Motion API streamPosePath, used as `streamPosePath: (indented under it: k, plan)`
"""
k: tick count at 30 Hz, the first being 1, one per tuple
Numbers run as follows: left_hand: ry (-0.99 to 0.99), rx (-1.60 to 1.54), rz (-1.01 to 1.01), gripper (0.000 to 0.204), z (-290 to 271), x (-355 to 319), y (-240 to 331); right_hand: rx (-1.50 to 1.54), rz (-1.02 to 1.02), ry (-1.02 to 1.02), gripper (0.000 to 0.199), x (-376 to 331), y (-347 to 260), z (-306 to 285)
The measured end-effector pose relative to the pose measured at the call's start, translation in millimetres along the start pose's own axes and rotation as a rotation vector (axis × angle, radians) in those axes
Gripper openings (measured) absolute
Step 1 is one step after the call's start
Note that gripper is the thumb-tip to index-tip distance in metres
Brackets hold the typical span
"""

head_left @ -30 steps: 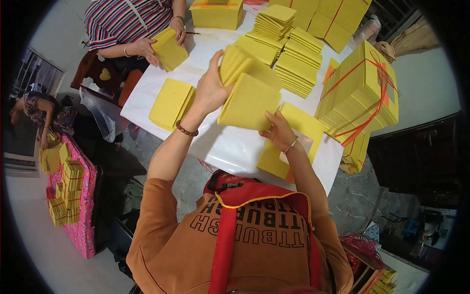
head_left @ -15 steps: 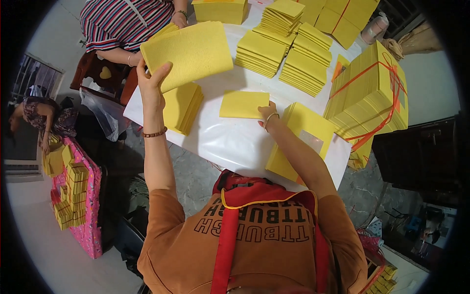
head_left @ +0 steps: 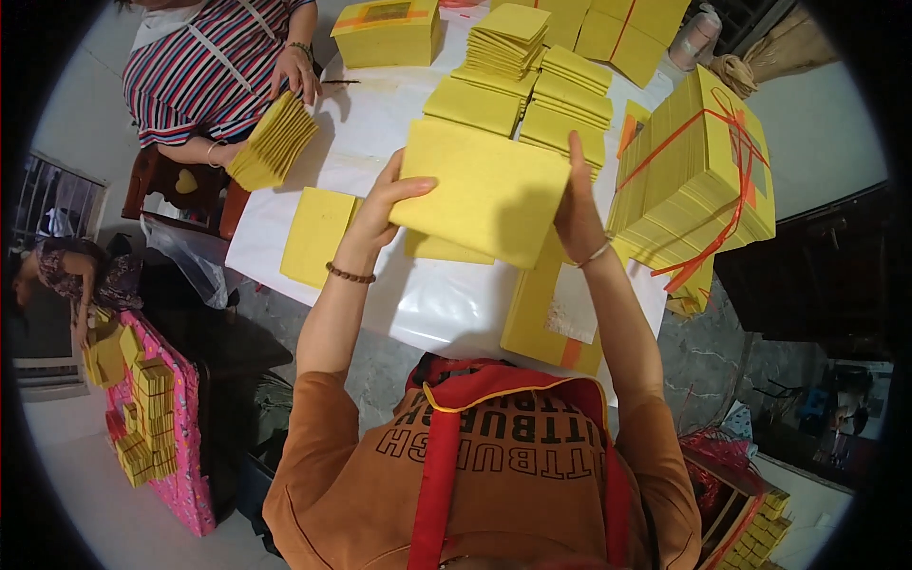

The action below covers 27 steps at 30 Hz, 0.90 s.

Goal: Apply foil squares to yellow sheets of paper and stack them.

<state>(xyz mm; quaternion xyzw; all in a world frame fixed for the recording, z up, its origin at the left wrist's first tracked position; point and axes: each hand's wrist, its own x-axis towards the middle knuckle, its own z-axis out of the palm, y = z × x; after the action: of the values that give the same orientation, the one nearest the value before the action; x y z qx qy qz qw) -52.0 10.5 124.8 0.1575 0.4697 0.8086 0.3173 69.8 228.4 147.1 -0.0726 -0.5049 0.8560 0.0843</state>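
My left hand [head_left: 385,201] grips the left edge of a folded yellow paper bundle [head_left: 484,185], thumb on top, raised over the table. Along the bundle's right edge lies my right hand [head_left: 578,218], its fingers stretched out flat against it. Partly hidden beneath, a flat yellow paper piece [head_left: 442,249] rests on the white-covered table [head_left: 427,309]. To the left lies a low yellow paper stack [head_left: 318,237]. Near my right forearm is a yellow paper block [head_left: 532,318] with a pale patch and an orange strip.
Folded paper stacks [head_left: 503,43] stand at the back. A tall paper block [head_left: 693,171] tied with red string is on the right. Across the table, a person in a striped shirt [head_left: 204,76] holds a fanned paper bundle [head_left: 275,142]. A pink-covered table [head_left: 176,427] bears tied bundles at left.
The bundle has moved right and lower with my left hand. My right hand has left the paper piece on the table for the bundle's edge. The other person's fanned bundle has come into view.
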Motion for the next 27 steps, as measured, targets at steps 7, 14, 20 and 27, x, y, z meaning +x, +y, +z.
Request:
streamPosePath:
  k: [7,14,20,27]
  plan:
    - [-0.063,0.274,-0.103,0.065,24.5,47.6,9.2,0.039,-0.03,0.22,0.082,10.9,1.0,-18.6]
    - [0.048,-0.068,0.197,0.088,101.6,107.2,-49.5,0.408,-0.223,0.323,0.046,76.3,17.9,-55.6]
    - [0.0,-0.099,0.09,0.087,136.3,204.9,-44.7,0.216,-0.404,0.644,0.047,110.8,-7.3,-65.7]
    - [-0.23,-0.107,-0.164,0.044,128.9,305.9,-32.5,0.119,-0.094,0.502,0.053,145.1,-52.5,-133.5]
